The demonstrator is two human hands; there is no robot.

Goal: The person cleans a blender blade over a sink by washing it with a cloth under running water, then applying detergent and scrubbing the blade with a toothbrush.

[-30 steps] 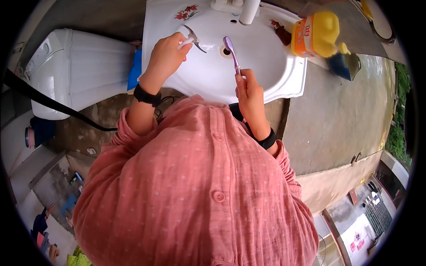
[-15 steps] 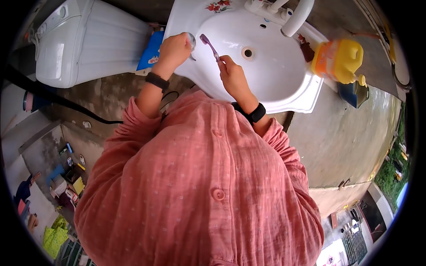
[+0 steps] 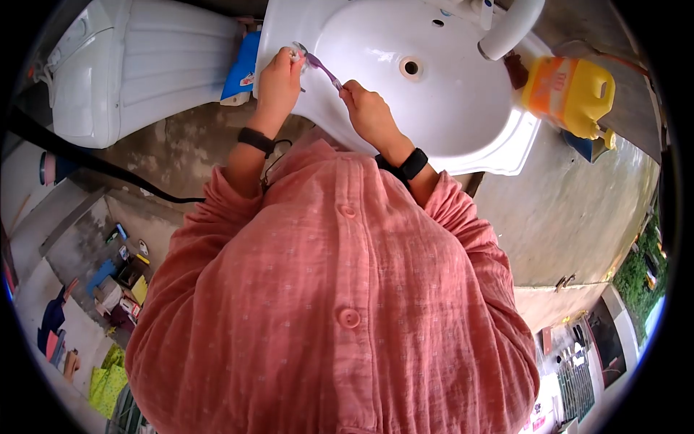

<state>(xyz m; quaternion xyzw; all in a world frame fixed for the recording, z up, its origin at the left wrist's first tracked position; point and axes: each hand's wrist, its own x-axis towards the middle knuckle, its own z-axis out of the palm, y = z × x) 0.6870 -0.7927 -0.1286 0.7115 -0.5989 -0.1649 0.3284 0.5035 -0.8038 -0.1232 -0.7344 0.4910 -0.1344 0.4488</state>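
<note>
My left hand (image 3: 279, 85) is closed around a small white-handled tool (image 3: 295, 53) with a curved metal head, near the sink's left rim. What the tool is I cannot make out. A purple toothbrush (image 3: 327, 71) is gripped by its handle in my right hand (image 3: 370, 114). Its bristle end lies against the tool or right beside it; the exact contact is too small to tell. Both hands are over the left front part of the white sink (image 3: 361, 43).
The grey-white faucet (image 3: 513, 29) reaches over the sink's back right. A yellow jug (image 3: 567, 90) with an orange label stands at the right rim. On the left are a white washing machine (image 3: 144, 72) and a blue packet (image 3: 242, 69).
The view has shifted, so the sink sits further right. My right hand has brought the toothbrush left, up to the tool in my left hand. The tool has turned in the left hand.
</note>
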